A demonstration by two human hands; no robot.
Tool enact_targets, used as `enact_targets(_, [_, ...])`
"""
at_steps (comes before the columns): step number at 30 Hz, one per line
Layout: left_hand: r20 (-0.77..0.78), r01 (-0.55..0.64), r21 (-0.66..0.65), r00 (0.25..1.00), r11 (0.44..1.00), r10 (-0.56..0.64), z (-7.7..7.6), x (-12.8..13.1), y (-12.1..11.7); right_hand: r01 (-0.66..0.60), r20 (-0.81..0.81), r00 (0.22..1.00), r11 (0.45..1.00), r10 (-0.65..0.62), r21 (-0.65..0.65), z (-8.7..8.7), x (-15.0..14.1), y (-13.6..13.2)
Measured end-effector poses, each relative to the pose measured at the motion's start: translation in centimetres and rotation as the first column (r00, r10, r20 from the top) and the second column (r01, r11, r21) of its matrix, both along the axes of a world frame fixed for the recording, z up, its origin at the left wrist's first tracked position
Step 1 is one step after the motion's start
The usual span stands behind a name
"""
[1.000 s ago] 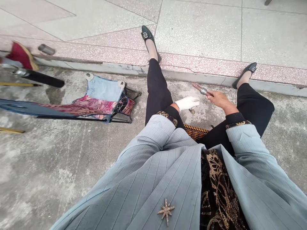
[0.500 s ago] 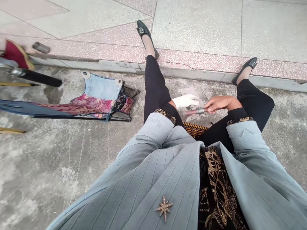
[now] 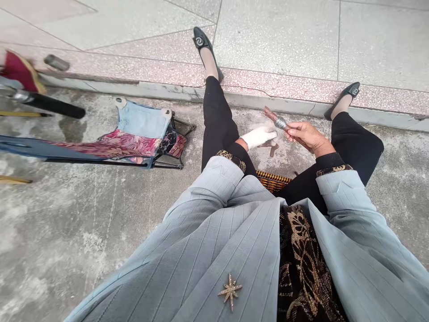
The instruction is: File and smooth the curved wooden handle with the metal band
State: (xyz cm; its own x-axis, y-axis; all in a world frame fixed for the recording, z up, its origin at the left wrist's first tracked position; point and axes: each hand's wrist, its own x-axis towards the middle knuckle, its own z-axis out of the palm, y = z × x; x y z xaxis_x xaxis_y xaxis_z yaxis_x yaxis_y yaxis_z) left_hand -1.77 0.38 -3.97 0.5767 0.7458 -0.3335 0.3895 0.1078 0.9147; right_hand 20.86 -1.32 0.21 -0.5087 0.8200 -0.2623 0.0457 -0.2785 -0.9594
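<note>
My right hand [image 3: 308, 135], bare, is closed around one end of a short reddish-brown stick [image 3: 268, 112] with silvery wire [image 3: 280, 123] wound about its middle. The stick slants away from me, its free end pointing up and to the left. My left hand [image 3: 259, 136] wears a white glove and has its fingers curled together, just left of the stick and apart from it. Below its fingertips shows a small brownish shape [image 3: 274, 150]; whether the glove grips it I cannot tell. Between my thighs lies the edge of a woven black and yellow seat or basket [image 3: 273, 180].
To the left stands a low folding chair [image 3: 144, 120] with denim and floral cloth on a black metal frame. Further left are a black handle [image 3: 55, 105], a red item [image 3: 22, 74] and a grey cylinder [image 3: 56, 62]. A raised kerb [image 3: 284, 102] runs under my feet.
The stick has swung from roughly level to slanting, its free end going up and away from my left hand. My left fingers have curled in more.
</note>
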Motion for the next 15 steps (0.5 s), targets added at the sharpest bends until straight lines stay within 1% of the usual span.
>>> enact_targets(1, [-0.149,0.061,0.113,0.988,0.992,-0.044,-0.2,-0.1,0.1,0.011,0.010,1.000,1.000,-0.011,-0.001,0.1,-0.1,0.0])
enact_targets(2, [-0.293,0.143,0.230,0.954,0.963,-0.072,-0.4,-0.2,0.2,0.013,0.016,1.000,1.000,-0.013,-0.006,0.1,-0.2,0.0])
enact_targets(3, [-0.392,0.219,0.330,0.917,0.918,-0.078,-0.4,-0.2,0.2,0.005,0.018,1.000,1.000,-0.005,-0.010,0.2,-0.2,-0.1])
enact_targets(4, [-0.448,0.283,0.414,0.891,0.865,-0.078,-0.4,-0.3,0.3,-0.007,0.012,1.000,1.000,0.007,-0.013,0.3,-0.1,-0.1])
enact_targets(5, [-0.471,0.327,0.478,0.879,0.815,-0.076,-0.3,-0.3,0.2,-0.017,0.000,1.000,1.000,0.017,-0.014,0.3,-0.1,-0.1])
enact_targets(6, [-0.479,0.344,0.527,0.875,0.777,-0.063,-0.2,-0.2,0.2,-0.028,-0.015,0.999,0.999,0.028,-0.015,0.4,0.0,-0.1])
enact_targets(7, [-0.492,0.346,0.556,0.870,0.756,-0.036,0.0,-0.1,0.2,-0.043,-0.025,0.999,0.999,0.042,-0.019,0.4,0.1,-0.1])
enact_targets(9, [-0.532,0.320,0.584,0.845,0.746,0.054,0.3,0.2,0.0,-0.070,-0.033,0.997,0.997,0.069,-0.032,0.4,0.3,-0.2])
enact_targets(11, [-0.541,0.283,0.615,0.831,0.736,0.132,0.6,0.5,-0.1,-0.081,-0.037,0.996,0.995,0.079,-0.051,0.4,0.3,-0.2])
enact_targets(14, [-0.453,0.206,0.684,0.871,0.700,0.187,0.6,0.8,-0.1,-0.053,-0.061,0.997,0.997,0.050,-0.061,0.5,0.3,-0.3])
enact_targets(15, [-0.422,0.169,0.691,0.883,0.703,0.203,0.6,0.8,-0.1,-0.042,-0.070,0.997,0.998,0.038,-0.055,0.5,0.3,-0.2])
